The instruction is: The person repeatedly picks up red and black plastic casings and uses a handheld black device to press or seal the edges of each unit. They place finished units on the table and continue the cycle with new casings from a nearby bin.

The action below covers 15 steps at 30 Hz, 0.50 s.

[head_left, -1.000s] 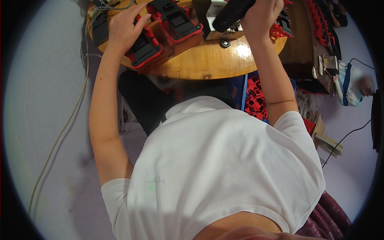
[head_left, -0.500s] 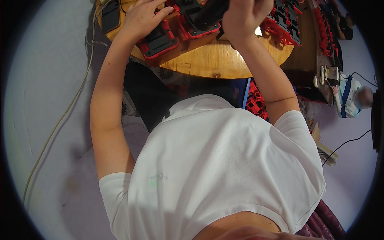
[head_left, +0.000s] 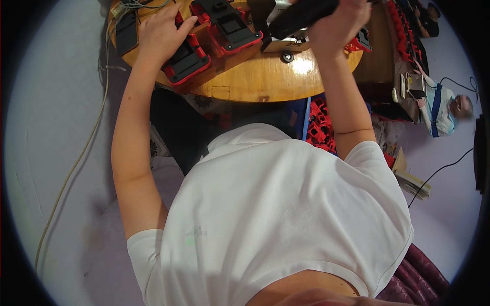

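My left hand (head_left: 162,34) lies palm down on the table's left side, fingers stretched and thumb apart, against a red-and-black plastic housing (head_left: 189,62). A second such housing (head_left: 229,28), with screws at its corners, sits just to the right. Both rest on a brownish block or box (head_left: 224,60). My right hand (head_left: 339,28), slightly blurred, is closed around a thick black handheld tool (head_left: 301,18), whose rounded end points left. The tool is held apart from the housings; its working tip cannot be made out.
The round wooden table (head_left: 275,89) carries a dark phone-like slab (head_left: 127,38), cables (head_left: 140,5) and a small round dark piece (head_left: 287,57). Red parts (head_left: 363,40) lie beyond my right wrist. Below stands a blue bin (head_left: 308,120) with red parts (head_left: 320,122). Another person (head_left: 443,109) sits at right.
My right hand and the black tool have moved right, away from the right housing. The view has shifted slightly. My left hand stays by the left housing.
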Tool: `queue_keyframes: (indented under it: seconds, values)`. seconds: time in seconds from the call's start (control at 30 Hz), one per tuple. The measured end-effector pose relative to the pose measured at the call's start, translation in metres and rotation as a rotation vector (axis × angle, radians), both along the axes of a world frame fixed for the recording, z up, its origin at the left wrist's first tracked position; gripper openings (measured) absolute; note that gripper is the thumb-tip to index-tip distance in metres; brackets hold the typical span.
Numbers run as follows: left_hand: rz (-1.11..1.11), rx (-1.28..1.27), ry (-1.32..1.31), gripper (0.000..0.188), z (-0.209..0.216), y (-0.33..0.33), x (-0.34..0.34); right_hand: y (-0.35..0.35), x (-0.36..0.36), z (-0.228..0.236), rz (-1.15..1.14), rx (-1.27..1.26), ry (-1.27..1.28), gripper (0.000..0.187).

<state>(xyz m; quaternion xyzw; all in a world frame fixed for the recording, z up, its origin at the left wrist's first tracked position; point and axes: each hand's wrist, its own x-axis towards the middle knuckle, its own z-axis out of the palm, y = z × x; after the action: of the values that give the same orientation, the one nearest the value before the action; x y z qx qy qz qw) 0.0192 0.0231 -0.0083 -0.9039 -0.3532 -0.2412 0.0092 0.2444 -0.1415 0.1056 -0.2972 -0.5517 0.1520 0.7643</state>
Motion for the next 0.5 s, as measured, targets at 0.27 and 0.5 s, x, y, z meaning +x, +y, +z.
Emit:
queue_keyframes:
  seconds: [0.27, 0.5]
  values:
    - [0.023, -0.096, 0.015, 0.065, 0.008, -0.004, 0.005, -0.001, 0.053, -0.039, -0.067, 0.13, 0.236, 0.047]
    - [0.018, -0.088, -0.02, 0.065, 0.009, -0.005, 0.002, -0.002, 0.07, -0.055, -0.353, -0.014, -0.165, 0.044]
